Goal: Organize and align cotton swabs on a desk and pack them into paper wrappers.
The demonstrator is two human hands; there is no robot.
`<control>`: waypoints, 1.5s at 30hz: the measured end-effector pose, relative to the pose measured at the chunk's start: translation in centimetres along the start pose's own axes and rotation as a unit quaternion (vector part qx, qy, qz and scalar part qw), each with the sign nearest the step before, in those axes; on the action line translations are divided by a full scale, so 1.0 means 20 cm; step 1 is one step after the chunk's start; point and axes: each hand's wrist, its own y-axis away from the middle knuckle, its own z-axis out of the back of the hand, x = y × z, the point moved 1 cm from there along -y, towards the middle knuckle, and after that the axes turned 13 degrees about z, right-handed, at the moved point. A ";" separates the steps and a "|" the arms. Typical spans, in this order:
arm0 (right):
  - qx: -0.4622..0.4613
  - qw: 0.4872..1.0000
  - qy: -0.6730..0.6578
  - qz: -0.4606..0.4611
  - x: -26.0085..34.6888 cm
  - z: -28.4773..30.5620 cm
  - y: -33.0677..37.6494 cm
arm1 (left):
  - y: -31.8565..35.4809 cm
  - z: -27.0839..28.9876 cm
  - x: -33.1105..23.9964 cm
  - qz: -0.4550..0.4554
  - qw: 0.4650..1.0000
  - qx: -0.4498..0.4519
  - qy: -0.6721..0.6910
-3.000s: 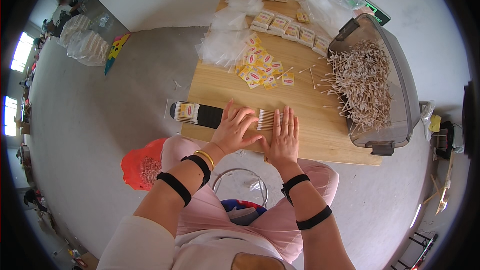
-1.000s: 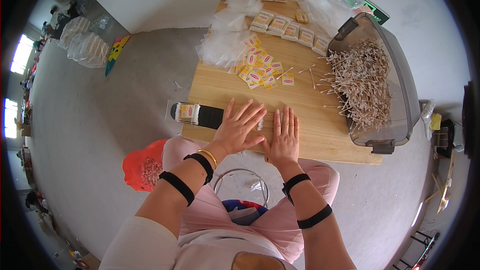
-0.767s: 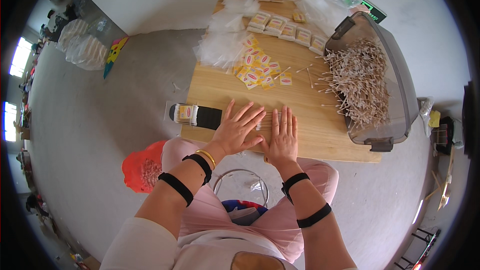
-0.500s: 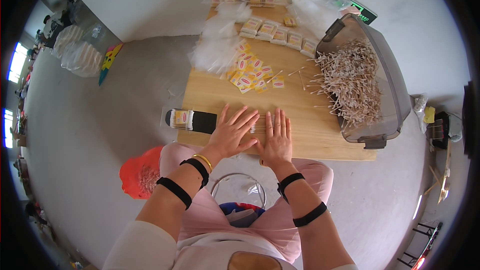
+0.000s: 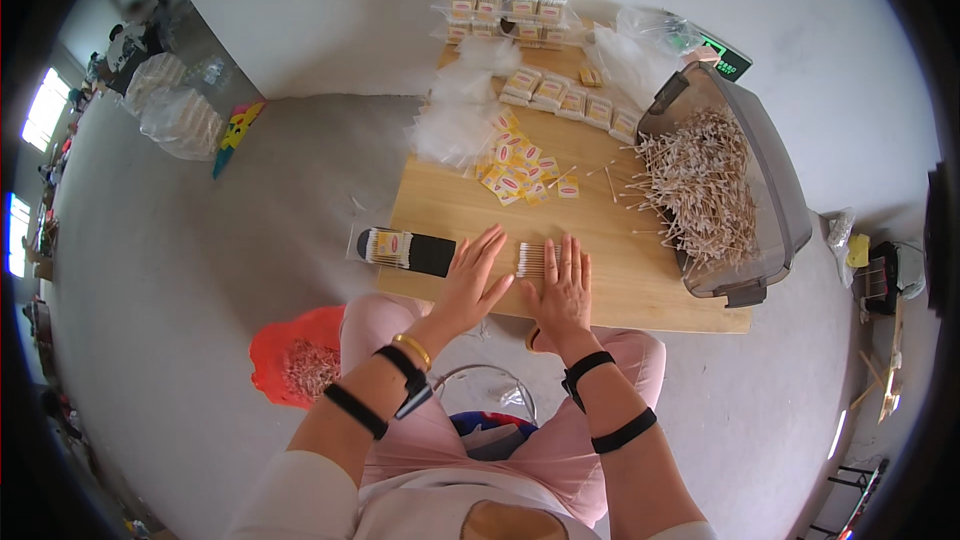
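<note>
A short row of cotton swabs [image 5: 529, 260] lies side by side on the wooden table [image 5: 620, 290] in front of me. My right hand [image 5: 562, 292] rests flat at the row's right end, fingers stretched out and covering part of it. Just left of the row is my left hand [image 5: 466, 285], fingers extended and apart from the swabs. Its fingertips are close to a black flat strip [image 5: 433, 255]. On that strip's left part sits a bundle of swabs with a yellow and white label card [image 5: 390, 247], inside clear plastic that overhangs the table's left edge.
A grey plastic bin [image 5: 785, 210] tipped toward me spills loose swabs [image 5: 705, 175] at the right. Label cards [image 5: 515, 168], clear bags [image 5: 450, 125] and packed swab bundles [image 5: 550, 92] lie farther back. A red bag [image 5: 290, 355] of swabs is on the floor at left.
My left hand has moved left off the swabs, opening a gap between my hands and uncovering part of the row. My right hand stays over the right end. The view has shifted slightly.
</note>
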 end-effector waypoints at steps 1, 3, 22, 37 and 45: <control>-0.004 1.000 -0.001 0.002 0.01 -0.01 0.00 | 0.07 0.04 -0.01 -0.009 1.000 -0.012 0.001; -0.024 1.000 -0.001 -0.002 0.01 -0.02 0.00 | 0.23 0.11 0.00 0.026 0.999 -0.016 0.043; -0.018 0.999 -0.025 0.032 0.71 -0.24 -0.36 | 0.12 0.57 0.79 0.297 0.927 -0.228 -0.026; -0.004 0.998 -0.032 0.046 0.70 -0.19 -0.35 | 0.00 0.41 0.85 0.410 0.845 -0.148 0.311; 0.005 1.000 -0.017 0.014 0.84 -0.24 -0.40 | 0.00 0.39 0.92 0.394 0.857 -0.181 0.279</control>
